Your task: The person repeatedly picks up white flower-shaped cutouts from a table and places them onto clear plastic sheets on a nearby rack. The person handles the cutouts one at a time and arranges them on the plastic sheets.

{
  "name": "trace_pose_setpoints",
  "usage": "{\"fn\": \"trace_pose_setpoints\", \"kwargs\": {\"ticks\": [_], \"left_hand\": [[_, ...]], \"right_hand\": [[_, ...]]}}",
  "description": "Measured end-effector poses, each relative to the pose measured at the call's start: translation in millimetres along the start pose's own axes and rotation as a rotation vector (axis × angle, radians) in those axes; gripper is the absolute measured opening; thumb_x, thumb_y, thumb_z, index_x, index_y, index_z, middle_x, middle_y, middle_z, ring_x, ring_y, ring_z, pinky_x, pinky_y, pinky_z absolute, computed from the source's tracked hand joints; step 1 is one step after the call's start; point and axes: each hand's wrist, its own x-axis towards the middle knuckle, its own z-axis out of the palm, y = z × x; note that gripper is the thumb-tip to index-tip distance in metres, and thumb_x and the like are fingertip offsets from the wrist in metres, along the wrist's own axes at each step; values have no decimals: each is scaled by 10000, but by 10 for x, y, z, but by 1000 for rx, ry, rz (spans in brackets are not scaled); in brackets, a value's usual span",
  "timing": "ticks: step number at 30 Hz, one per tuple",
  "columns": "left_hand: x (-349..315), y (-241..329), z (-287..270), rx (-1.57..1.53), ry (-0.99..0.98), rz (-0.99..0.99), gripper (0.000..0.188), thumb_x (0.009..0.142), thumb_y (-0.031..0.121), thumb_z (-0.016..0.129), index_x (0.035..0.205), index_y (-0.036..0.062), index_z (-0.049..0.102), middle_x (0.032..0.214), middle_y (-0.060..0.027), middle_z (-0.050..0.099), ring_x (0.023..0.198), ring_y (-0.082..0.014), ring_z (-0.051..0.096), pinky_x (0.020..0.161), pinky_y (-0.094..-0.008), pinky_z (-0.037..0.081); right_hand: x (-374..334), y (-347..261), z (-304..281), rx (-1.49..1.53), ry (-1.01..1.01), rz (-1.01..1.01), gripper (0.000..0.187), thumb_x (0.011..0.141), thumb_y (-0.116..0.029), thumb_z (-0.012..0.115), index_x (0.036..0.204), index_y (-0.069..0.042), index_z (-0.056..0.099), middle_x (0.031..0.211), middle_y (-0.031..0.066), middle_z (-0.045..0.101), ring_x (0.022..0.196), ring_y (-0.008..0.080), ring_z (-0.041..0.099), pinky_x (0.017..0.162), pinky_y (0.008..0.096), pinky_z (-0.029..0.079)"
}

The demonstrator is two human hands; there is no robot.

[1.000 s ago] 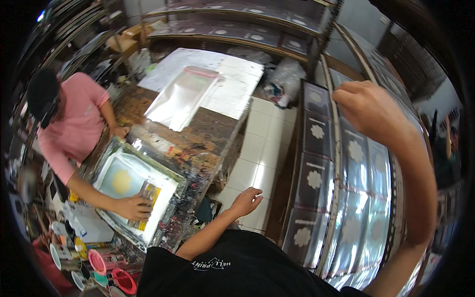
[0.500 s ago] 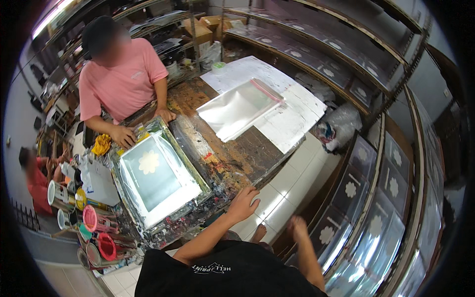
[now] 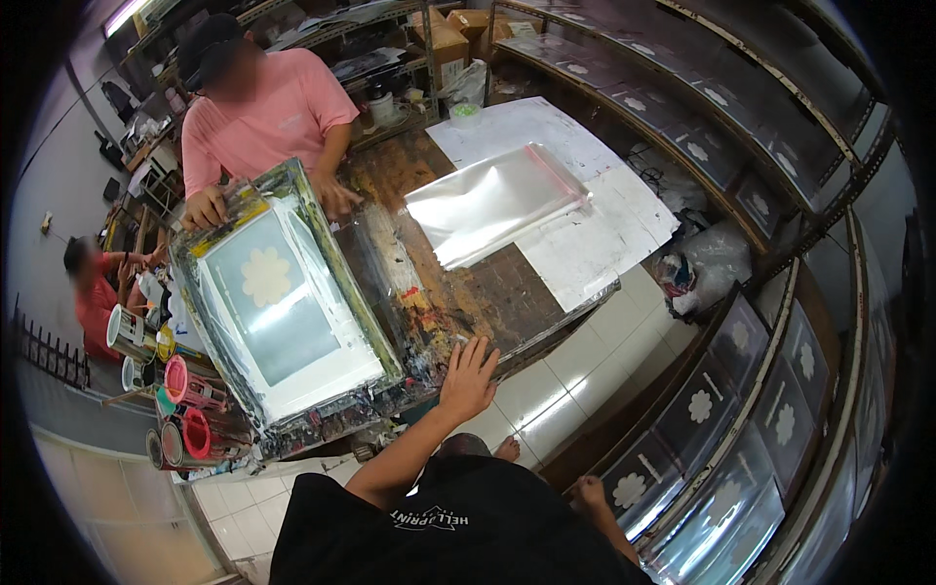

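My left hand (image 3: 468,375) rests flat, fingers spread, on the near edge of a paint-stained work table (image 3: 487,292), holding nothing. My right hand (image 3: 588,487) hangs low beside my hip near a drying rack, fingers curled, nothing visible in it. A framed printing screen (image 3: 278,302) with a pale flower shape lies on the table to the left of my left hand. A person in a pink shirt (image 3: 258,112) across the table grips the screen's far end with both hands. A stack of clear plastic sheets (image 3: 492,200) lies on white paper farther back.
Paint cans and pink cups (image 3: 180,409) crowd the lower left. A tall rack (image 3: 741,390) of shelves with flower-printed sheets curves along the right. A plastic bag (image 3: 707,263) sits on the tiled floor. Another person in red (image 3: 93,283) crouches at far left.
My view has swung left and down. My right hand came down from high at the rack to beside my hip. My left hand moved onto the table edge. The screen now lies nearer.
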Motion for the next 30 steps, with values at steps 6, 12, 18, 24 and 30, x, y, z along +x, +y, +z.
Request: {"fn": "trace_pose_setpoints", "kwargs": {"ticks": [6, 12, 18, 24, 30], "left_hand": [[33, 51, -54, -6, -6, -29, 686, 860, 303, 712, 1454, 73, 457, 1555, -216, 337, 1471, -380, 263, 1213, -541, 177], [80, 36, -61, -174, 27, -93, 592, 904, 339, 662, 1410, 65, 521, 1545, -189, 384, 1473, -342, 289, 1229, -516, 159], [208, 81, -164, -495, 125, -254, 473, 906, 238, 655, 1324, 28, 582, 1430, -188, 516, 1392, -353, 411, 1178, -505, 271], [843, 219, -517, -366, 411, -120, 476, 831, 116, 706, 1274, -6, 581, 1349, -184, 550, 1274, -376, 482, 1075, -487, 382], [1651, 120, -309, 39, 353, -11, 551, 825, 168, 730, 1302, -28, 534, 1354, -217, 514, 1252, -392, 461, 1053, -510, 371]], "right_hand": [[265, -1671, -31, 23, 74, -26, 139, 998, -200, 590, 1045, -69, 595, 859, 39, 635, 709, 158, 662, 567, 298, 525], [627, -1706, 100, -169, 25, -135, 191, 958, -156, 594, 1105, -40, 633, 918, 83, 678, 766, 187, 685, 671, 313, 544], [186, -1636, 334, -520, -19, -152, 307, 909, -198, 611, 1153, -25, 683, 1112, 184, 719, 1056, 286, 689, 927, 377, 515], [73, -1015, 83, -228, 20, 68, 308, 918, -189, 622, 1161, -8, 673, 1089, 173, 724, 987, 266, 714, 873, 374, 545], [-168, -956, -114, -40, 135, 108, 253, 979, -191, 602, 1135, 1, 652, 947, 129, 711, 801, 201, 710, 704, 327, 561]]}}
